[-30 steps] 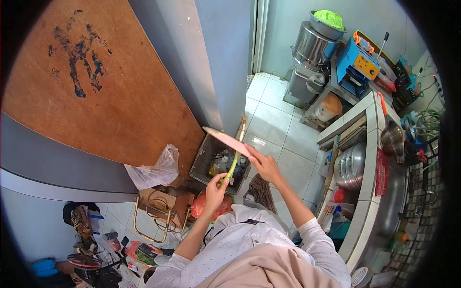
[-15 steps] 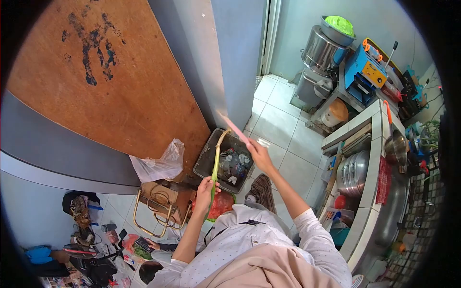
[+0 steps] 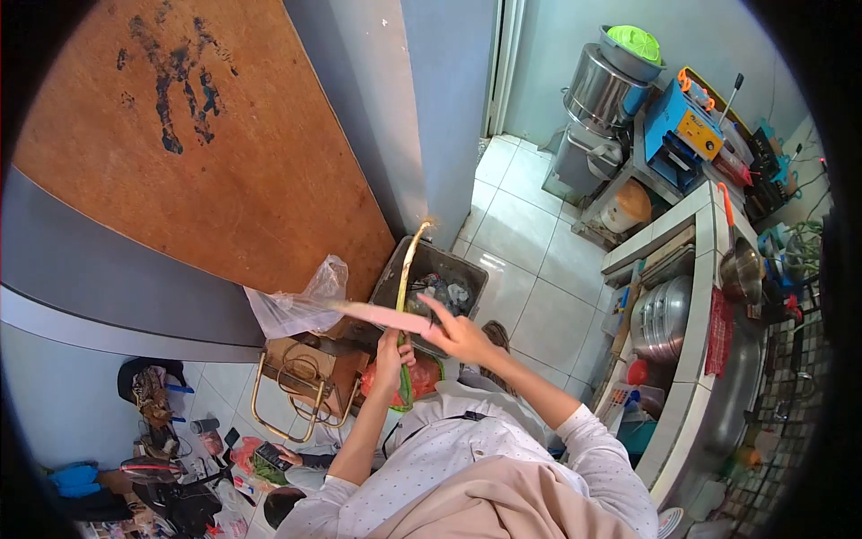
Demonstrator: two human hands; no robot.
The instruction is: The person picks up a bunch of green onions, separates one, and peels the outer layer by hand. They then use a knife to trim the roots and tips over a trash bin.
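My left hand (image 3: pixel 391 364) grips a long leek (image 3: pixel 409 274) near its green part, leafy end hanging toward me. The leek's pale stalk points away, with a rooty tip at the far end. A pink knife (image 3: pixel 382 314) is in my right hand (image 3: pixel 462 341), index finger stretched out. Its blade lies crosswise over the stalk in this view, just beyond my left fingers. Beneath the leek stands a dark grey bin (image 3: pixel 388 280) holding crumpled plastic and scraps (image 3: pixel 442 292). Red plastic (image 3: pixel 429 370) in a green-rimmed container shows below my left hand.
A clear plastic bag (image 3: pixel 301 305) hangs at the wooden panel (image 3: pixel 260 180) on my left. Below it is a metal-framed stand (image 3: pixel 260 404). At right, a tiled counter (image 3: pixel 678 418) has steel pots (image 3: pixel 664 319) beneath. Someone's hand (image 3: pixel 289 456) holds a phone lower left.
The knife has swung from pointing away beside the leek's tip to lying across the stalk near my left hand. My right hand has come closer and lower; the leek is more upright.
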